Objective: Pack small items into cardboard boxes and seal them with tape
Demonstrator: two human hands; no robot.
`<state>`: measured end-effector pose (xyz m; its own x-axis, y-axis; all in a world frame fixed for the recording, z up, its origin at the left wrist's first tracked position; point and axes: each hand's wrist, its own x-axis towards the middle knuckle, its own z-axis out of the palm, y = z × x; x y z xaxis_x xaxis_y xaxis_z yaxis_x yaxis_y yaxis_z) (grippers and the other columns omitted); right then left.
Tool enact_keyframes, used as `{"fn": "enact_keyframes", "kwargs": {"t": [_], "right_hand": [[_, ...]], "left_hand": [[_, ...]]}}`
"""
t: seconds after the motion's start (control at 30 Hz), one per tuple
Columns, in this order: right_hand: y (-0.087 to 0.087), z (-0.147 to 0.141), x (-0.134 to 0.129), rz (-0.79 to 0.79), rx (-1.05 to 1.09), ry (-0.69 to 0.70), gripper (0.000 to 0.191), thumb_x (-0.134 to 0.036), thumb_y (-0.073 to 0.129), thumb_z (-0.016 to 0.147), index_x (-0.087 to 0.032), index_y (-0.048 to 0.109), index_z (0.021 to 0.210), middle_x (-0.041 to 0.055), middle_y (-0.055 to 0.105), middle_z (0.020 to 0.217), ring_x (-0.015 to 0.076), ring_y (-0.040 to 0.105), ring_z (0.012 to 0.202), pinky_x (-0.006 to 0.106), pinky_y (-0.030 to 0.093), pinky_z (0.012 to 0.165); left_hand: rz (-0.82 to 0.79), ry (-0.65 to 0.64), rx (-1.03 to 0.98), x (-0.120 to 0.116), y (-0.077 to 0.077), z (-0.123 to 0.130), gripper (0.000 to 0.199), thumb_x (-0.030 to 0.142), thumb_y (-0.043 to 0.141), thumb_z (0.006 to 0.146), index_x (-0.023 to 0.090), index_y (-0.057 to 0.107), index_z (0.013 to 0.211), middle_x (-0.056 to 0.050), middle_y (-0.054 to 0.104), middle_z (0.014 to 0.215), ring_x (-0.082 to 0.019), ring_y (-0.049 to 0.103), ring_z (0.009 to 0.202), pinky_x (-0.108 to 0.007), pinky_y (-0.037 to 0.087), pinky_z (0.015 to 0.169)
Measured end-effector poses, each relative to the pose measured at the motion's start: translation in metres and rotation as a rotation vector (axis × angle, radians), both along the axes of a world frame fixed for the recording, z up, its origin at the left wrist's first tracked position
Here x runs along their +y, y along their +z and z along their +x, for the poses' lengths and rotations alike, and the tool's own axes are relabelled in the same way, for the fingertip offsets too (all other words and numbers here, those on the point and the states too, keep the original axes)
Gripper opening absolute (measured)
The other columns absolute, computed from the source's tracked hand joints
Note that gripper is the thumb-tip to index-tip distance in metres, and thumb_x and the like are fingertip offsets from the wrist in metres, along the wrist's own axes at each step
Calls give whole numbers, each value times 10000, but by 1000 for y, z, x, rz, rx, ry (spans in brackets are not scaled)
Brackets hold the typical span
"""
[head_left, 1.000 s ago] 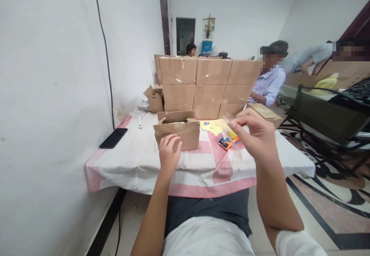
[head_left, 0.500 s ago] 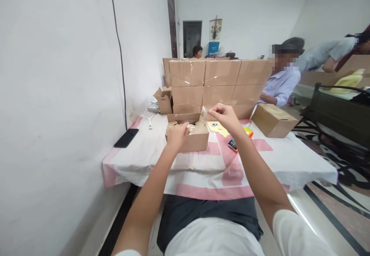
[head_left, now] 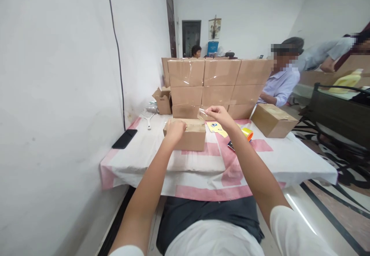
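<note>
A small cardboard box point(head_left: 189, 140) sits on the table in front of me, its top flaps lying closed. My left hand point(head_left: 175, 129) rests over the box's top left part, fingers bent and pressed onto the flaps. Clear tape point(head_left: 202, 112) is pinched between the thumb and fingers of my right hand point(head_left: 217, 115), just above and beyond the box's right end. Whether this tape is joined to the box I cannot tell. Under my right forearm lie a yellow and orange roll point(head_left: 247, 133) and a partly hidden dark object.
Stacked taped cartons point(head_left: 218, 73) wall off the table's back. Another carton point(head_left: 274, 121) stands at right, beside a seated person point(head_left: 281, 76). A black phone point(head_left: 125, 138), a white slotted scoop point(head_left: 148, 117) and an open small box point(head_left: 162, 101) are at left. Yellow printed sheets point(head_left: 216, 128) lie behind my right forearm.
The box's raised flaps have gone down and its top is now closed. My left hand has shifted onto the flaps. My right hand has moved slightly left with the tape.
</note>
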<state>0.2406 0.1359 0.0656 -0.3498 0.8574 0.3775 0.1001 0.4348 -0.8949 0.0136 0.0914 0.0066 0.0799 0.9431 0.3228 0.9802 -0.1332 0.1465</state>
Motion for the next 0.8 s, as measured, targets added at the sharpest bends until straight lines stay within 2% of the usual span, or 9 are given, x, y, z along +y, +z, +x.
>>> {"fn": "enact_keyframes", "kwargs": {"t": [0.07, 0.17, 0.2, 0.27, 0.33, 0.4, 0.5, 0.6, 0.8], "right_hand": [[5, 4, -3, -122, 123, 198, 408, -541, 779, 697, -207, 547, 657, -22, 448, 656, 131, 424, 640, 289, 373, 635], [4, 0, 0, -238, 168, 388, 457, -584, 736, 736, -230, 464, 641, -29, 381, 642, 132, 389, 597, 303, 384, 615], [0, -5, 3, -230, 117, 377, 441, -573, 717, 756, -231, 464, 642, -33, 371, 632, 128, 374, 581, 299, 376, 602], [-12, -18, 12, -141, -88, 232, 367, -493, 686, 785, -218, 497, 630, -37, 387, 603, 117, 363, 560, 283, 353, 583], [-27, -32, 24, -30, -308, 50, 281, -374, 660, 787, -193, 546, 604, -27, 453, 579, 112, 399, 563, 272, 341, 582], [-40, -43, 34, 29, -433, -55, 226, -289, 641, 774, -172, 588, 588, -14, 523, 572, 114, 445, 571, 265, 341, 584], [-53, -48, 44, 51, -473, -102, 173, -250, 631, 775, -156, 651, 632, -5, 593, 590, 122, 499, 589, 252, 349, 578], [-59, -45, 48, 73, -512, -167, 161, -246, 629, 793, -152, 687, 676, 7, 639, 614, 134, 545, 623, 243, 362, 583], [-65, -42, 50, 90, -573, -225, 155, -251, 633, 825, -158, 711, 727, 40, 700, 705, 164, 606, 701, 253, 403, 636]], "left_hand": [[-22, 3, 3, -5, -6, 1, 405, 281, 376, 1017, 219, 770, 1087, -108, 768, 1133, -273, 675, 1123, -490, 314, 1150], [-27, -3, 0, -12, -14, 2, 447, 439, 362, 1034, 247, 700, 1254, -92, 687, 1344, -271, 605, 1270, -493, 298, 1165], [-30, -9, -1, -14, -16, 2, 482, 504, 379, 1022, 246, 666, 1311, -94, 640, 1413, -278, 560, 1331, -499, 291, 1174], [-39, -26, -1, -16, -20, 1, 580, 596, 426, 985, 223, 605, 1393, -110, 563, 1497, -297, 478, 1413, -511, 273, 1192], [-46, -43, -4, -17, -24, 1, 662, 630, 466, 959, 207, 538, 1463, -124, 521, 1533, -314, 431, 1449, -521, 242, 1216], [-41, -55, -5, -18, -27, 1, 726, 634, 497, 946, 227, 434, 1545, -126, 498, 1552, -329, 409, 1462, -546, 215, 1230], [-7, -66, 48, -22, -32, 3, 704, 585, 508, 965, 334, 324, 1596, -127, 484, 1560, -358, 392, 1467, -655, 191, 1206], [29, -64, 128, -26, -37, 5, 569, 527, 474, 1000, 434, 379, 1553, -152, 459, 1567, -392, 374, 1471, -778, 153, 1137], [81, -95, 134, -31, -43, 3, 483, 454, 422, 1027, 458, 449, 1510, -140, 423, 1596, -408, 354, 1475, -815, 125, 1113]]}}
